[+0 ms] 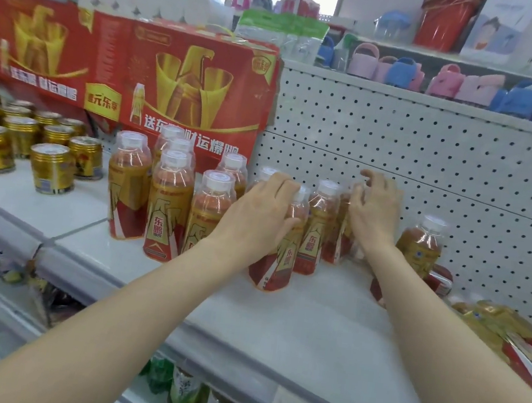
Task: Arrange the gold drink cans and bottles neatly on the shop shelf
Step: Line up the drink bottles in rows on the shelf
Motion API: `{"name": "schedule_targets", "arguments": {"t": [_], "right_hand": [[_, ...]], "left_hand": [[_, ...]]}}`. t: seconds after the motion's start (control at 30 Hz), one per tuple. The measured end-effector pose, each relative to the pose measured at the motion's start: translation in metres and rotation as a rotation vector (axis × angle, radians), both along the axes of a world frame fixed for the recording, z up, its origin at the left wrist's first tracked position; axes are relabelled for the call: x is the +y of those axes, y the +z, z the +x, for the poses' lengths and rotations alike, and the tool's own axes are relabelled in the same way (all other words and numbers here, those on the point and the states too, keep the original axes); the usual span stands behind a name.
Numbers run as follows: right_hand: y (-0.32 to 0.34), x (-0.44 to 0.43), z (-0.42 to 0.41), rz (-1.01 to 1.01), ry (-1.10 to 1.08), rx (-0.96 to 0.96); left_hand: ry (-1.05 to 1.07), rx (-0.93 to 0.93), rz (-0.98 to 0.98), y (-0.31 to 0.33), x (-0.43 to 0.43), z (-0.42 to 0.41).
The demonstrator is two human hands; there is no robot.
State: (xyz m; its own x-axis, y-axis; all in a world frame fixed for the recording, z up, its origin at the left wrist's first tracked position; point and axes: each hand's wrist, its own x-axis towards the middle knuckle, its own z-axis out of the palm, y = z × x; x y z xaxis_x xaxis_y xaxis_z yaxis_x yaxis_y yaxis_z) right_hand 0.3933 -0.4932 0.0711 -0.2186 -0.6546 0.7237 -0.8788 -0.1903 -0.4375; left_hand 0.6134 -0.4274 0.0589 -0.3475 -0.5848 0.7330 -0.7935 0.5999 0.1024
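Several gold-and-red drink bottles with white caps stand in a loose cluster on the white shelf [293,322]. My left hand [259,214] is wrapped over the top of the front bottle [275,266]. My right hand [375,211] hovers with fingers spread against a bottle [337,240] near the pegboard; whether it grips is unclear. One bottle [421,245] stands apart at the right. Another bottle [439,283] lies on its side behind my right forearm. Several gold cans [52,168] stand grouped at the left.
Red and gold cartons [191,91] lean at the back of the shelf behind the bottles. A white pegboard [430,161] backs the right side. Gold packets [509,335] lie at the far right. Green bottles [187,396] fill the shelf below.
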Motion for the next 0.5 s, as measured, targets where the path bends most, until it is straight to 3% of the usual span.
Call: {"name": "schedule_targets", "arguments": {"t": [0.17,0.5], "right_hand": [[-0.007,-0.015,-0.002,0.358,0.037,-0.073],[-0.013,0.005,-0.002,0.305,-0.008,-0.102]], "left_hand": [[0.008,0.014,0.008,-0.001,0.000,0.000],[0.006,0.021,0.025,-0.001,0.001,-0.001]]}}
